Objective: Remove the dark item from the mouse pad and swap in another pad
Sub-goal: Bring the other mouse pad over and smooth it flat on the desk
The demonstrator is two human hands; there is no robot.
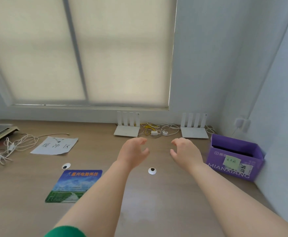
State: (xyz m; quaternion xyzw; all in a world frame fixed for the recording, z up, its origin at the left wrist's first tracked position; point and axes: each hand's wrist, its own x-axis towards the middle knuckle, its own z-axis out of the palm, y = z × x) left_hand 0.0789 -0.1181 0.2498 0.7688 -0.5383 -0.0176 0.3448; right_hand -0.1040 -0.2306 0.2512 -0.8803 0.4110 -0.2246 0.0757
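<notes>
Wooden surface [165, 194] under a blinded window; both hands raised and empty, mouse pad [71, 185] lying near-left.

The left hand [133, 154] and right hand [186, 153] hover side by side above the middle of the surface, each grip open with fingers loosely curled and holding nothing. The printed mouse pad lies flat, nearer and to the left of both hands, its long axis running roughly near to far; the left forearm crosses its right edge. No dark item is visible on the exposed part. The left hand is judged the nearer. A purple box [233, 161] stands at far right; its contents cannot be made out.
</notes>
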